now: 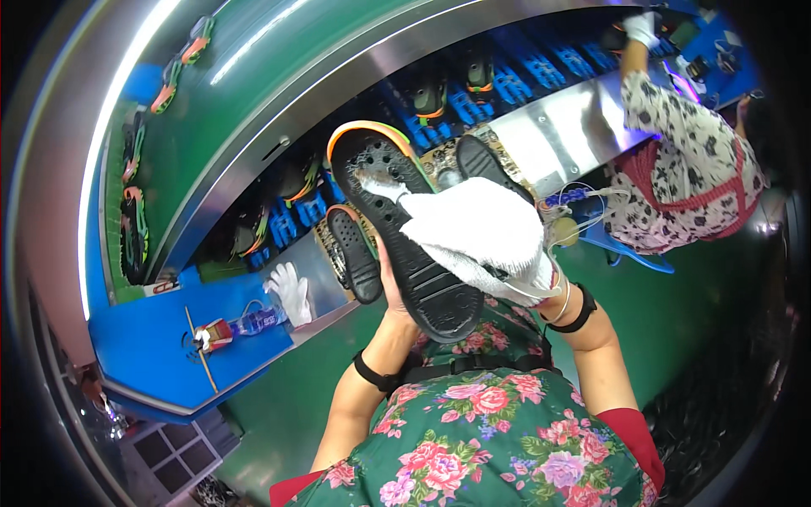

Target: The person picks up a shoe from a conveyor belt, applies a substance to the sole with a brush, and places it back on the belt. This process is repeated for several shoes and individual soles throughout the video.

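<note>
As L hand [394,291] holds sole [414,275], R hand [490,228] (gloved) angles across.

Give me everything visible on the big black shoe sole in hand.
The black sole looks rubbery, with round holes in its upper part, crosswise grooves lower down, and an orange edge around the top turning green on the right. Shiny streaks mark the holed area. It slants from upper left to lower right, patterned face up. The bare left hand supports its left edge; the white-gloved right hand covers part of its right side.
</note>
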### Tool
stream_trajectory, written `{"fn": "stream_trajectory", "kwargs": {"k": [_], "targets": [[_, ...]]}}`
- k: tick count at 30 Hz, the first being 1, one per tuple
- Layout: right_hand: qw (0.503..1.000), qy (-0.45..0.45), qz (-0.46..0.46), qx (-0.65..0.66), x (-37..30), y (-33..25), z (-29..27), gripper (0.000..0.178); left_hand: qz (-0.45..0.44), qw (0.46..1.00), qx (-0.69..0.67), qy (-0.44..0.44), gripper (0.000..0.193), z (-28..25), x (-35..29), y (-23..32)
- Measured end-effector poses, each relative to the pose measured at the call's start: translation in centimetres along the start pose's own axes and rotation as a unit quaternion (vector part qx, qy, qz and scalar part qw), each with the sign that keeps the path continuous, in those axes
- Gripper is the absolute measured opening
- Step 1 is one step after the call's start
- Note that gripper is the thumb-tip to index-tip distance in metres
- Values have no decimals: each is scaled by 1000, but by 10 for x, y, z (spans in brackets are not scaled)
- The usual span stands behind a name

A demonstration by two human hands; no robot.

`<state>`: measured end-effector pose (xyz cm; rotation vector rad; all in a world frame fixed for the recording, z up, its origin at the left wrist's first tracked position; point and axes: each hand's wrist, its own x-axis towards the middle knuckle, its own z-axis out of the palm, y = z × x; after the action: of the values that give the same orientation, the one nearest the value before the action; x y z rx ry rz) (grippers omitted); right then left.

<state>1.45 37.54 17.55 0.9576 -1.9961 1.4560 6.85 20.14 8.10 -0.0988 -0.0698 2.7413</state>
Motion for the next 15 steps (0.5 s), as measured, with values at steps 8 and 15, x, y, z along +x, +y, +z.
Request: {"fn": "stream_trajectory", "kwargs": {"k": [8, 15], "targets": [[992, -124, 10, -36, 19, -13, 9, 41, -28, 999, -31, 16, 84, -25, -11, 15], [998, -69, 8, -9, 16, -7, 20, 38, 0, 998, 28, 56, 86, 1, -4, 17]]}}
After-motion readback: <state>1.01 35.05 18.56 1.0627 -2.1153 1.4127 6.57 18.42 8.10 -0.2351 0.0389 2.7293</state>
